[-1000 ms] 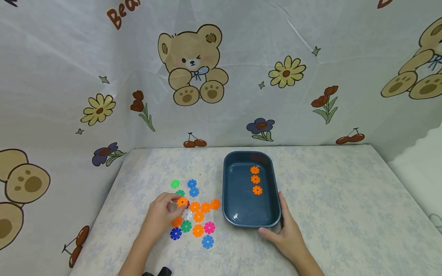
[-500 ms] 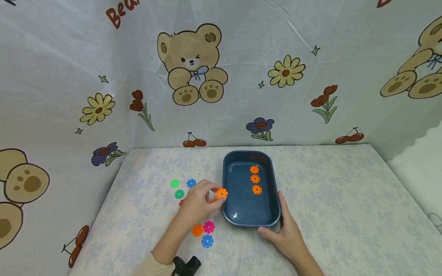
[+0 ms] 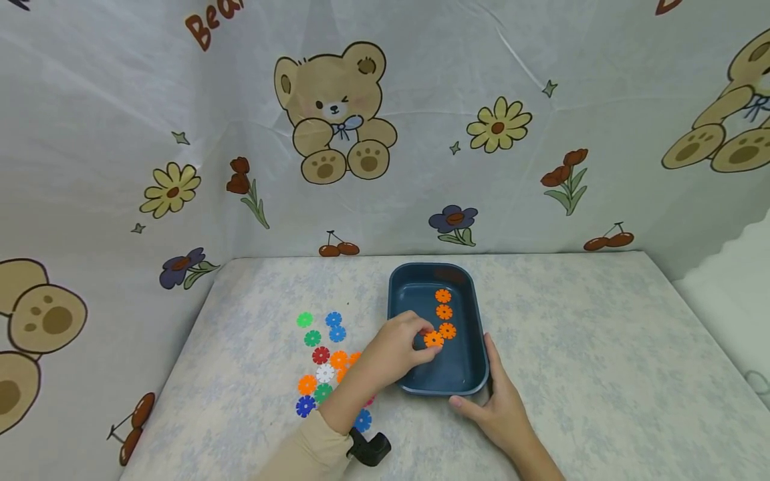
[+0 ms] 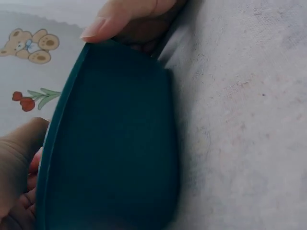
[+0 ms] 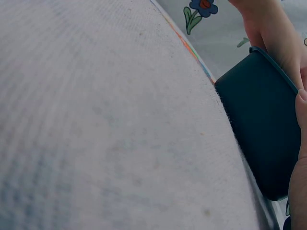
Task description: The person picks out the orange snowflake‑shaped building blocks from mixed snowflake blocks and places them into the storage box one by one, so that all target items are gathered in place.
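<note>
In the head view my left hand (image 3: 391,351) is over the blue tray (image 3: 421,383), pinching an orange flower-shaped plastic disc (image 3: 433,339) between thumb and fingertips. Whether the disc touches the tray floor is unclear. Three more orange discs (image 3: 444,312) lie in a column in the tray's right half, the lowest beside the held one. My right hand (image 3: 502,414) holds the tray's near right corner, thumb at the front wall and fingers along the right side. The left wrist view shows the tray's outer wall (image 4: 110,134), with the right thumb (image 4: 108,24) at the rim.
Left of the tray lie several loose discs: blue (image 3: 337,333), green (image 3: 312,338), red (image 3: 321,355), white (image 3: 325,373) and orange (image 3: 307,385). My left forearm hides part of them. A black device (image 3: 369,448) is on the left wrist. A bear-print cloth (image 3: 415,180) hangs behind the table.
My left hand lifted an orange disc from the loose group and carried it right, across the tray's left rim to beside the column. The right hand and tray stayed in place.
</note>
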The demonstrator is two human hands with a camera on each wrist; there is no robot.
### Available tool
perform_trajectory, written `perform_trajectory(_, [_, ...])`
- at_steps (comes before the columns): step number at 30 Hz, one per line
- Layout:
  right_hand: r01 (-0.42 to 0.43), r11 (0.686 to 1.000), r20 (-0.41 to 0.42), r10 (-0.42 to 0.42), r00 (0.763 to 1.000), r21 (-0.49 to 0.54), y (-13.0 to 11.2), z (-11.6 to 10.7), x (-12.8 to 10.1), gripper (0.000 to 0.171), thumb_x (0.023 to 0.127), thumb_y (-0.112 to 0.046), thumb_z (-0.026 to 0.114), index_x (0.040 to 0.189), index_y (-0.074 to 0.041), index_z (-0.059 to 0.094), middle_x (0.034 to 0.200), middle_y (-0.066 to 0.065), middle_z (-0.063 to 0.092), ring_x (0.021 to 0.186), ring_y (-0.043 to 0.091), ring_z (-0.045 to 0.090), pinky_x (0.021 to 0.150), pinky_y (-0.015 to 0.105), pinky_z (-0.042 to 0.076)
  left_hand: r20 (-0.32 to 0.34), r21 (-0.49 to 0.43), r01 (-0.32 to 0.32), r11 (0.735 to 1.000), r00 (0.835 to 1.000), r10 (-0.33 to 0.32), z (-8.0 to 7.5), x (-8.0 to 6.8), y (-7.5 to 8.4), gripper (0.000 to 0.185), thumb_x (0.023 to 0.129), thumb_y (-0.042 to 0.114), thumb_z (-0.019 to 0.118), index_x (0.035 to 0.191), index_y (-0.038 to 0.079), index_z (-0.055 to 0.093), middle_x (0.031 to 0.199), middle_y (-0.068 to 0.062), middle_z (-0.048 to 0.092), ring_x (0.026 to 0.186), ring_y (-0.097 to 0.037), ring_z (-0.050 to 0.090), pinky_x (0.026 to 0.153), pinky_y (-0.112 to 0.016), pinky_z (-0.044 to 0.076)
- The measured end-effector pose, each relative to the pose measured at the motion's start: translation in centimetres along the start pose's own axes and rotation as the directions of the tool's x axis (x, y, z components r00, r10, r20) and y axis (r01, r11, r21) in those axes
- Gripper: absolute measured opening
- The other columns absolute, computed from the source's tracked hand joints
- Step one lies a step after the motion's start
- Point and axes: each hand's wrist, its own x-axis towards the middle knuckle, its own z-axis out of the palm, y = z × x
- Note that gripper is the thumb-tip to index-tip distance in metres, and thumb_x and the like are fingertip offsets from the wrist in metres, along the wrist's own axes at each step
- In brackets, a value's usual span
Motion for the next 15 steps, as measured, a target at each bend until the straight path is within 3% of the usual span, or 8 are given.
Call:
perform_trajectory(7, [0.025,1.000,-0.001,-0.025,1.000,0.011,0.2,-0.1,0.0,0.120,0.075,-0.031,0.087,0.161,-0.021,0.004,0.166,0.010,0.016,0.145,-0.006,0.018,0.103,-0.004,0.016,0.054,0.144,-0.034,0.989,0.998,0.027,1.8,1.9,0.2,0.037,0.089,0.037,0.075,0.112,0.009,0.072,0.098,0.001,0.064,0.082,-0.009,0.057,0.075,-0.020,0.052])
perform_trajectory(11, [0.027,1.000,-0.001,-0.027,1.000,0.009,0.2,-0.1,0.0,0.120,0.075,-0.031,0.087,0.161,-0.021,0.004,0.167,0.010,0.016,0.145,-0.007,0.016,0.103,-0.004,0.016,0.089,0.209,-0.053,0.977,0.995,0.035,2.5,2.8,0.3,0.030,0.087,0.036,0.076,0.100,0.009,0.073,0.084,0.002,0.058,0.071,-0.009,0.050,0.063,-0.019,0.044])
perform_trajectory(15, [0.025,1.000,-0.002,-0.025,1.000,0.002,0.2,-0.1,0.0,0.119,0.076,-0.031,0.087,0.161,-0.021,0.004,0.166,0.010,0.016,0.145,-0.005,0.017,0.103,-0.004,0.016,0.115,0.250,-0.066,0.966,0.993,0.038,3.1,3.3,0.4,0.027,0.087,0.037,0.077,0.095,0.011,0.074,0.083,0.002,0.059,0.070,-0.010,0.054,0.064,-0.020,0.046])
